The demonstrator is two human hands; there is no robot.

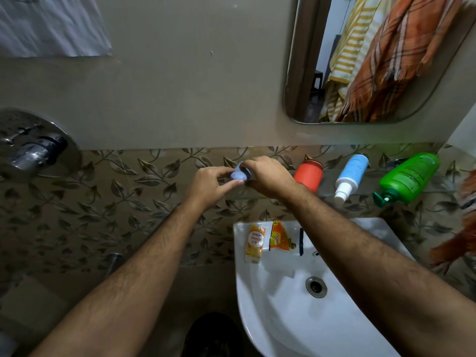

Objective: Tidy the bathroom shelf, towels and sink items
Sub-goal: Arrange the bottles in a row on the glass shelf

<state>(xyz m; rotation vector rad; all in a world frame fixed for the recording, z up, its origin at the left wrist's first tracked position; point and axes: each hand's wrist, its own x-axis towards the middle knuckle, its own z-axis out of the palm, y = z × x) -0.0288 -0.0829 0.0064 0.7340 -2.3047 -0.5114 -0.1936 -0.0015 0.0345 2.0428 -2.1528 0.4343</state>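
Observation:
Both hands meet at the left end of the glass shelf (327, 193) above the sink. My left hand (210, 185) and my right hand (268, 176) together pinch a small light-blue object (238, 174); what it is I cannot tell. Standing on the shelf to the right are a red container (309, 175), a blue-and-white spray bottle (350, 176) and a green pump bottle (408, 177). On the back rim of the white sink (283, 318) lie a Centrum packet (254, 243), an orange sachet (279, 235) and a dark thin item (301, 242).
A mirror (304, 60) at upper right reflects an orange plaid towel and a yellow striped towel. An orange towel (463, 228) hangs at the right edge. A chrome shower mixer (33, 148) juts from the wall on the left. White cloth (51, 24) hangs top left.

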